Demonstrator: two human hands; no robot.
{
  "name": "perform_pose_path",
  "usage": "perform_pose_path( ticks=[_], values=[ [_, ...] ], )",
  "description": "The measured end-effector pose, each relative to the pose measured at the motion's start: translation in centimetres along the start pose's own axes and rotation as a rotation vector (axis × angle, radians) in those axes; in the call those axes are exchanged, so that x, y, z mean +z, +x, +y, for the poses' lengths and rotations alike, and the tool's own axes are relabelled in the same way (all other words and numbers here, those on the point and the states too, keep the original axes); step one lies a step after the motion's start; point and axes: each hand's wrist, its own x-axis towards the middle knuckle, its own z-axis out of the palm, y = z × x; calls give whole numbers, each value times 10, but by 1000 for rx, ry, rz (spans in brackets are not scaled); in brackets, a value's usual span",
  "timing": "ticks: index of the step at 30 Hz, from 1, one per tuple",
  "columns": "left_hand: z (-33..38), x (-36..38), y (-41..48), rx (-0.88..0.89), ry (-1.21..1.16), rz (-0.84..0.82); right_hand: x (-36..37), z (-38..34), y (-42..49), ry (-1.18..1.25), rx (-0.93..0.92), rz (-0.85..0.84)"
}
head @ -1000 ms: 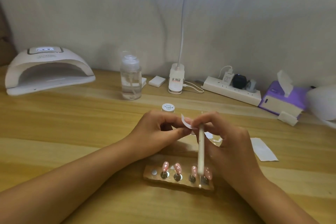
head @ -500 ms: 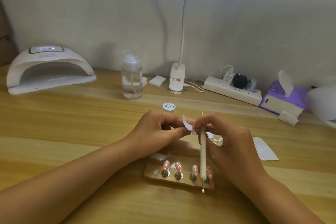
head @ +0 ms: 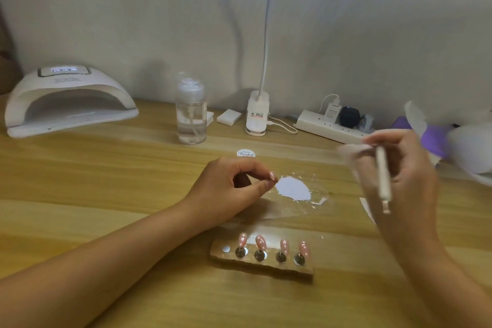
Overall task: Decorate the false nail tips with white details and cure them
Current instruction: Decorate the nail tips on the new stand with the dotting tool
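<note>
Four pink tips (head: 261, 242) upright on the stand (head: 266, 267) nearest me, my right hand (head: 404, 176) blurred, wrapped round a white pen (head: 383, 181), my left hand (head: 231, 190) curled beside the white paint (head: 292, 188), whether it pinches anything I cannot tell.

Right hand (head: 399, 176) at three o'clock grips a blurred white pen (head: 383, 178); left hand (head: 234, 189) curls beside white patch (head: 292, 188); nail tips (head: 271, 243) at six

Along the far edge of the wooden table (head: 106, 173), left to right: clear pump bottle (head: 191, 112), small white block (head: 229, 116), lamp base (head: 257, 114) with stalk rising. Further right, white power strip (head: 327, 128) with plugs in, then blurred purple tissue box (head: 436, 138).
</note>
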Motion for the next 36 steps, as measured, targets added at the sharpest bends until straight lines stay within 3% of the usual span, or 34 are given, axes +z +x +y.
perform_pose_path(
  ticks=[2,5,6,8,10,12,14,18,33,36],
  values=[
    [1,0,-1,11,22,-2,-11,15,9,-99,102,-14],
    [0,1,-1,14,51,-44,-14,33,11,-338,323,-229],
    [0,1,-1,15,61,-66,-13,37,10,-374,343,-230],
    [-1,2,-2,17,85,-98,-11,36,8,-325,240,-99],
    [-2,2,-2,18,106,-118,-9,26,6,-107,175,15],
    [-2,2,-2,23,135,-131,2,17,2,153,264,-19],
    [-3,2,-1,18,151,-146,17,11,-7,236,367,-151],
    [-1,1,-2,40,177,-170,33,12,-21,148,449,-312],
    [-2,2,-2,16,217,-205,35,16,-19,-1,528,-407],
    [-2,2,-2,6,222,-205,34,19,-19,-29,527,-362]
  ],
)
